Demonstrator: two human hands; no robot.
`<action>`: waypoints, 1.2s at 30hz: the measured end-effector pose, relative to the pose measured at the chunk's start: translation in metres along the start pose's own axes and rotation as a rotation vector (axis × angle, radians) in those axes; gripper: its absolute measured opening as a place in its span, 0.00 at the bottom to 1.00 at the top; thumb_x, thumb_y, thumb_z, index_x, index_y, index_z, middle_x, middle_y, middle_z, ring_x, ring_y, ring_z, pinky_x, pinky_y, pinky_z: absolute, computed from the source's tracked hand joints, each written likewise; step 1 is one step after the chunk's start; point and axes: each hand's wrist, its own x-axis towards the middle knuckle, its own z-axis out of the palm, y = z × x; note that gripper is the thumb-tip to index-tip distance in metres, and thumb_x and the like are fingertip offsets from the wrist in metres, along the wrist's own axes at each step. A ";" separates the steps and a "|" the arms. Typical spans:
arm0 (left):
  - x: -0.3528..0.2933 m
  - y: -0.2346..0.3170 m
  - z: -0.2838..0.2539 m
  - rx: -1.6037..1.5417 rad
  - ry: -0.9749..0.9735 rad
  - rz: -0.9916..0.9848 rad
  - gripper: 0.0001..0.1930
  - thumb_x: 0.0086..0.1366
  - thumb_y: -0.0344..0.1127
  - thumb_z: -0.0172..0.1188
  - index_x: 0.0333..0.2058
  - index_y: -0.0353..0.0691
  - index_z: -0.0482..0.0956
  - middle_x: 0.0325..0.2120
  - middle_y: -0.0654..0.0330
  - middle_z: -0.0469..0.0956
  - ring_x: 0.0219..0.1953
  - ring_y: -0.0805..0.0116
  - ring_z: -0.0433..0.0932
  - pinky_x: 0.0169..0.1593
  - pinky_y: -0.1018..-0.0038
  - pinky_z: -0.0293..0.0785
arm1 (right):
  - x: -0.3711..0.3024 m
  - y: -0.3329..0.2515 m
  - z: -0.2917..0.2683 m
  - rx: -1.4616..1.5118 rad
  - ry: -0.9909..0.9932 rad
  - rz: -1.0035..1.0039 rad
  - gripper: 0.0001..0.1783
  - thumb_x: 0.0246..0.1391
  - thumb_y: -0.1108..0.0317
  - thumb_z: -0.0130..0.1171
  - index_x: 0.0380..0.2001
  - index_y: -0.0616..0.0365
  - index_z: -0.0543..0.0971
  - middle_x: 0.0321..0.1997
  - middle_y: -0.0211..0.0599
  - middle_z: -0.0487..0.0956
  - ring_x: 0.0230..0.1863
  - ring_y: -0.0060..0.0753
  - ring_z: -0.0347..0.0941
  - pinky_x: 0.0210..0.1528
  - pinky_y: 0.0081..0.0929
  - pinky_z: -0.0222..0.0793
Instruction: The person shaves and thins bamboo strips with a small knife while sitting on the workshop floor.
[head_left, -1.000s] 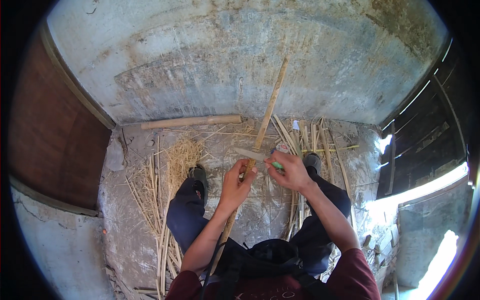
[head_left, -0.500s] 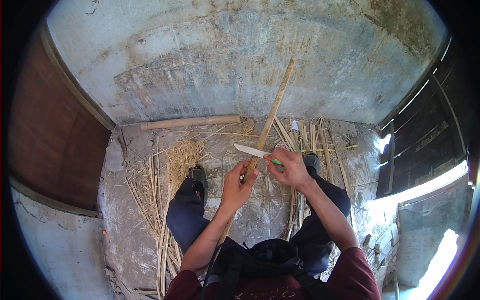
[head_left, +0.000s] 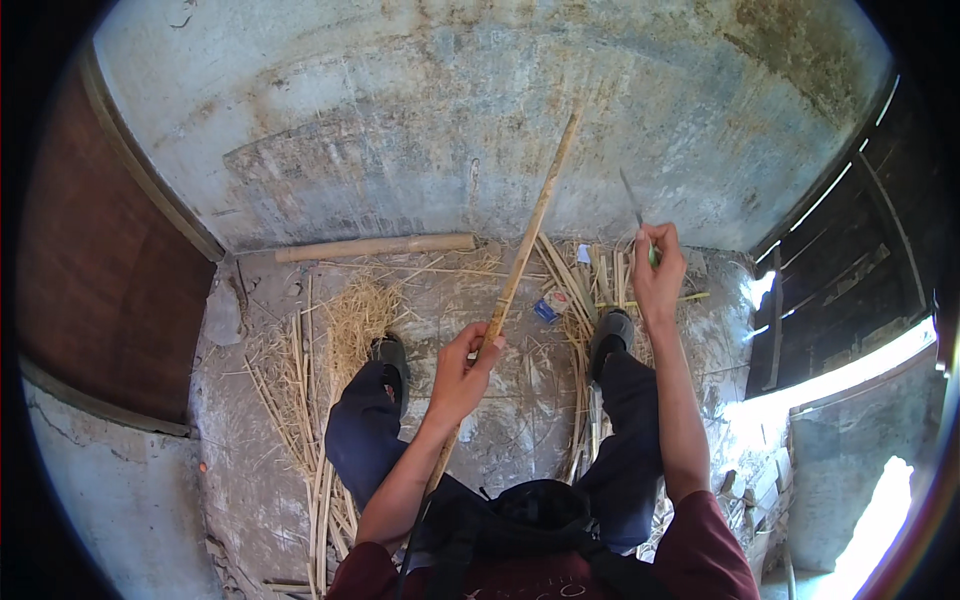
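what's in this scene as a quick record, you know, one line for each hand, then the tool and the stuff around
Left hand: the person's left hand grips a long bamboo-like strip
Right hand: the person's right hand holds a knife by its green handle
Blade: points up and away from the person, apart from the strip
Floor, left: pile of shavings, loose thin strips
Floor, right: more strips, small blue package
Along the wall: thick pale pole, lying down

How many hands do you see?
2. The left hand is near the middle, around the stick; the right hand is farther right, holding the knife. None look hidden.
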 end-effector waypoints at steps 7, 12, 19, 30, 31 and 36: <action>0.002 0.021 -0.005 -0.377 -0.171 -0.193 0.17 0.84 0.43 0.44 0.54 0.36 0.76 0.23 0.73 0.61 0.14 0.86 0.57 0.17 0.82 0.54 | -0.053 -0.046 0.007 0.120 -0.419 0.081 0.08 0.61 0.76 0.61 0.44 0.61 0.78 0.34 0.47 0.83 0.34 0.46 0.84 0.40 0.40 0.77; 0.008 0.018 0.000 -0.374 -0.208 -0.189 0.18 0.85 0.44 0.42 0.54 0.36 0.76 0.23 0.72 0.62 0.14 0.84 0.56 0.16 0.80 0.54 | -0.081 -0.033 0.031 0.148 -0.506 -0.261 0.15 0.52 0.80 0.60 0.44 0.59 0.79 0.35 0.47 0.81 0.38 0.53 0.82 0.41 0.43 0.76; 0.005 0.008 0.007 -0.315 -0.215 -0.190 0.18 0.85 0.45 0.42 0.53 0.36 0.74 0.23 0.72 0.60 0.13 0.85 0.55 0.15 0.81 0.52 | -0.087 -0.041 0.037 0.018 -0.605 -0.335 0.17 0.47 0.81 0.59 0.42 0.58 0.80 0.38 0.44 0.79 0.39 0.56 0.80 0.40 0.49 0.75; -0.003 -0.005 0.027 0.215 -0.082 0.170 0.18 0.84 0.42 0.42 0.47 0.34 0.76 0.19 0.63 0.67 0.20 0.72 0.64 0.27 0.68 0.62 | -0.095 -0.041 0.050 -0.204 -0.664 -0.359 0.12 0.45 0.76 0.61 0.37 0.56 0.81 0.34 0.40 0.82 0.34 0.54 0.84 0.36 0.50 0.78; -0.004 -0.004 0.027 0.252 -0.065 0.162 0.17 0.84 0.40 0.43 0.47 0.33 0.76 0.19 0.61 0.67 0.19 0.69 0.65 0.28 0.65 0.63 | -0.094 -0.042 0.050 -0.226 -0.676 -0.352 0.11 0.46 0.75 0.61 0.36 0.56 0.81 0.34 0.41 0.82 0.35 0.54 0.84 0.37 0.50 0.78; -0.006 0.013 0.026 0.320 -0.095 0.115 0.11 0.82 0.36 0.44 0.48 0.34 0.72 0.25 0.36 0.77 0.31 0.30 0.78 0.35 0.47 0.67 | -0.089 -0.040 0.051 -0.242 -0.676 -0.370 0.10 0.46 0.74 0.62 0.35 0.56 0.80 0.33 0.42 0.82 0.35 0.54 0.84 0.38 0.51 0.77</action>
